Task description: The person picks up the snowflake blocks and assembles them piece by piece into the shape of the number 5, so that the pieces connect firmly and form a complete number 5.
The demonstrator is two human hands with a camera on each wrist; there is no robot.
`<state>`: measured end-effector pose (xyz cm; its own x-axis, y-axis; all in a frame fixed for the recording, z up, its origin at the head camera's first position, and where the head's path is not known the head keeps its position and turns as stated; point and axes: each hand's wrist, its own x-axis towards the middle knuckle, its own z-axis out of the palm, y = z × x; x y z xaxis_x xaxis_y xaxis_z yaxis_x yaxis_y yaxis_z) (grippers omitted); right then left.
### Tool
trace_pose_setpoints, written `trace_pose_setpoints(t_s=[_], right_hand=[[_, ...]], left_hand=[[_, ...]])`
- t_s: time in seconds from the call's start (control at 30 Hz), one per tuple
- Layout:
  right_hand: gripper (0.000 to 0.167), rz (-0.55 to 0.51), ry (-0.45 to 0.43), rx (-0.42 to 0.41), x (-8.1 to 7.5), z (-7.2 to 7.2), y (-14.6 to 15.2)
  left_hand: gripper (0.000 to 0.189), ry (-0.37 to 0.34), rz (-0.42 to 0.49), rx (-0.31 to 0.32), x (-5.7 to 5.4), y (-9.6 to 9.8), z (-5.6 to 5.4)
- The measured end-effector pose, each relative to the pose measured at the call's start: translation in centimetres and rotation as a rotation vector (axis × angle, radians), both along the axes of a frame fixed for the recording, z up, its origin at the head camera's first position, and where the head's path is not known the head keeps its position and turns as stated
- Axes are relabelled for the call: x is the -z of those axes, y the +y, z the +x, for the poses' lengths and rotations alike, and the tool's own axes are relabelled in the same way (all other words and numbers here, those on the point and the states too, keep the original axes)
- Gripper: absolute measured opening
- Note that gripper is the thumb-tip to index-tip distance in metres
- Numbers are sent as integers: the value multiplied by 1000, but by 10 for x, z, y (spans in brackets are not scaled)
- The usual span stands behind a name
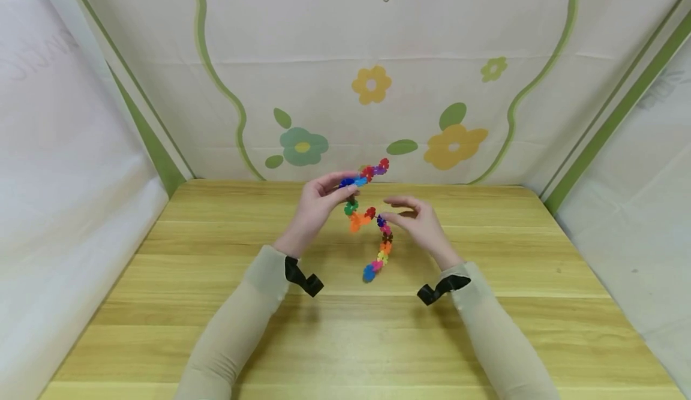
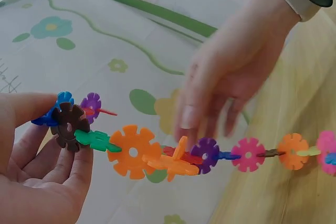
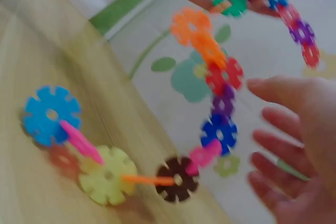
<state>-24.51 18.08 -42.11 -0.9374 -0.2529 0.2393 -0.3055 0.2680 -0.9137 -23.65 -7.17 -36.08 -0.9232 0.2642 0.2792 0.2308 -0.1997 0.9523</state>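
Note:
A chain of interlocking plastic snowflake discs (image 1: pixel 382 258) in many colours hangs in a bent line above the table. My left hand (image 1: pixel 318 203) pinches it near the dark blue and brown discs (image 2: pixel 64 129). A short end with red and purple discs (image 3: pixel 303 33) extends beyond that hand. In the middle of the chain, orange discs (image 2: pixel 126 161) join at an angle. My right hand (image 1: pixel 421 226) is close to the purple and dark blue discs (image 3: pixel 219 135), its fingers relaxed and apart from the chain in the right wrist view. A light blue disc (image 3: pixel 42 108) ends the longer part.
Below lies a wood-grain table (image 1: pixel 345 340). A white cloth backdrop (image 1: pixel 324 40) with printed flowers rises behind its far edge, and white cloth walls (image 1: pixel 59 148) flank both sides. Black straps (image 1: pixel 302 277) circle the wrists.

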Motion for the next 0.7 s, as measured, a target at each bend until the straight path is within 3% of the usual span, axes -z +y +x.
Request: trace_pose_setpoints(t_s=[0.13, 0.23, 0.5, 0.7], right_hand=[[47, 26, -252, -120, 14, -9, 15], [47, 16, -350, -176, 22, -11, 20], [36, -42, -323, -142, 23, -6, 19], [33, -61, -299, -90, 17, 1, 20]], left_hand=[[26, -22, 15, 12, -1, -1, -3], [25, -43, 28, 14, -1, -1, -5], [26, -88, 12, 6, -4, -3, -12], [32, -90, -4, 18, -5, -3, -28]])
